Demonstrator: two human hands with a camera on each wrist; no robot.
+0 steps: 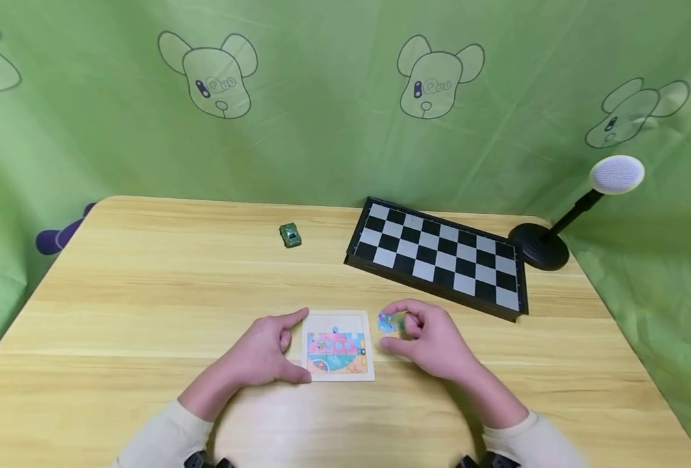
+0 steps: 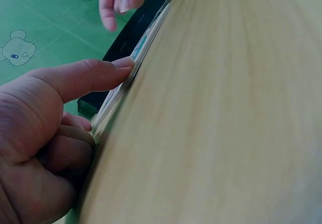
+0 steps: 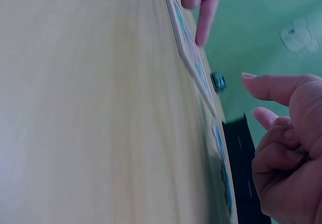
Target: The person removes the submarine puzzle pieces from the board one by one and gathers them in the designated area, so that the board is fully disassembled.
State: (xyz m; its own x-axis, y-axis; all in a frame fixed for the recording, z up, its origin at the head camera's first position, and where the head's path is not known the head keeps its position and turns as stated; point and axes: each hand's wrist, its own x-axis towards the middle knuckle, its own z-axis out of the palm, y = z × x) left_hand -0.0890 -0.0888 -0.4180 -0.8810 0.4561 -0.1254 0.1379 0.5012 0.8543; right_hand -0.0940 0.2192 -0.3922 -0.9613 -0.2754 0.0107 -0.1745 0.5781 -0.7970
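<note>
A small jigsaw puzzle board (image 1: pixel 338 320) with a pale frame lies on the table; its lower part shows a pink and blue picture, its upper part is bare. My left hand (image 1: pixel 266 351) holds the board's left side, index finger at the upper corner and thumb (image 2: pixel 95 78) at the lower one. Right of the board lie loose blue puzzle pieces (image 1: pixel 386 322), partly hidden by fingers. Above them hovers my right hand (image 1: pixel 430 338), thumb and index finger apart with nothing pinched between them; its other fingers (image 3: pixel 282 153) are bent.
Behind the right hand a black-and-white chessboard (image 1: pixel 439 250) lies at an angle. A black-based stand with a round white head (image 1: pixel 617 174) is at the far right corner. One small green toy car (image 1: pixel 290 234) sits toward the back. Green curtain (image 1: pixel 322 130) hangs behind the table.
</note>
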